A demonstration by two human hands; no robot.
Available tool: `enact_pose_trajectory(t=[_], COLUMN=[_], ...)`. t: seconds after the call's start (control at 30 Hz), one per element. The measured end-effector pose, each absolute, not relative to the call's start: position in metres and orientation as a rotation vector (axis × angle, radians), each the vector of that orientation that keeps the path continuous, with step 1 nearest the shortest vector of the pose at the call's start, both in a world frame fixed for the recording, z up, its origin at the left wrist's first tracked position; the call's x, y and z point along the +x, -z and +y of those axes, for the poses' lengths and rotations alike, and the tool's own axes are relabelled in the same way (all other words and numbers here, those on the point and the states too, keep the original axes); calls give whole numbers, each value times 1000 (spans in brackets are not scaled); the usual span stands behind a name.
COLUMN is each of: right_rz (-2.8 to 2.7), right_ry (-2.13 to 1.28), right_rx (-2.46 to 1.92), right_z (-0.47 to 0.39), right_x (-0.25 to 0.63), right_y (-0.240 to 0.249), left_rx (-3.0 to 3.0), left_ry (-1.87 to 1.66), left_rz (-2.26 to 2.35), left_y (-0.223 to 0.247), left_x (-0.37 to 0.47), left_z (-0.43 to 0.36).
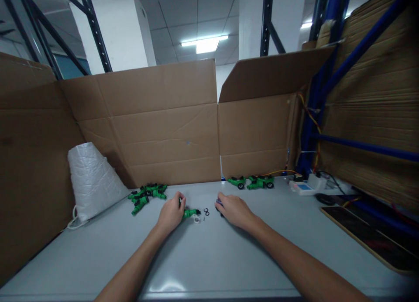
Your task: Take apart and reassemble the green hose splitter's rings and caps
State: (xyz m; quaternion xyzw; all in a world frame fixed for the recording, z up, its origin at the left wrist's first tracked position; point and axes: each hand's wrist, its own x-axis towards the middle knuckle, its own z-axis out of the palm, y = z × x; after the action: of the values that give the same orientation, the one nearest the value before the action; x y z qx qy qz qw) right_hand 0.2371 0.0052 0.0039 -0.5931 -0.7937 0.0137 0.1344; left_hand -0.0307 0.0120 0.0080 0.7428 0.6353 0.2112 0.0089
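Note:
My left hand is closed beside a small green part with a black tip on the table. A bit of something dark shows at its curled fingers, too small to name. To the right, my right hand is closed, its fingers round a small dark, bluish thing mostly hidden by the hand. Between the hands lie small black rings, a white ring-shaped piece and a tiny thin piece.
Several green and black pieces lie at the back left, near a white padded bag. Green pieces with black wheels stand at the back right. Further right are a power strip and a dark flat panel. Cardboard walls enclose the table.

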Motion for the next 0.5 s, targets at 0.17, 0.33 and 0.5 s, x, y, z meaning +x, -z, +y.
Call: enact_pose_trajectory(t=[0.17, 0.33, 0.5], right_rz=[-2348, -2370, -2380], right_ry=[-42, -8, -35], right_rx=[-1685, -1659, -1634], right_z=[4, 2, 0], right_x=[236, 234, 232], right_y=[-3, -3, -4], left_rx=[2225, 2190, 2216], left_ry=[-457, -390, -385], left_rz=[2148, 2239, 2272], left_y=[-13, -15, -13], left_x=[-36, -45, -46], left_z=[14, 15, 16])
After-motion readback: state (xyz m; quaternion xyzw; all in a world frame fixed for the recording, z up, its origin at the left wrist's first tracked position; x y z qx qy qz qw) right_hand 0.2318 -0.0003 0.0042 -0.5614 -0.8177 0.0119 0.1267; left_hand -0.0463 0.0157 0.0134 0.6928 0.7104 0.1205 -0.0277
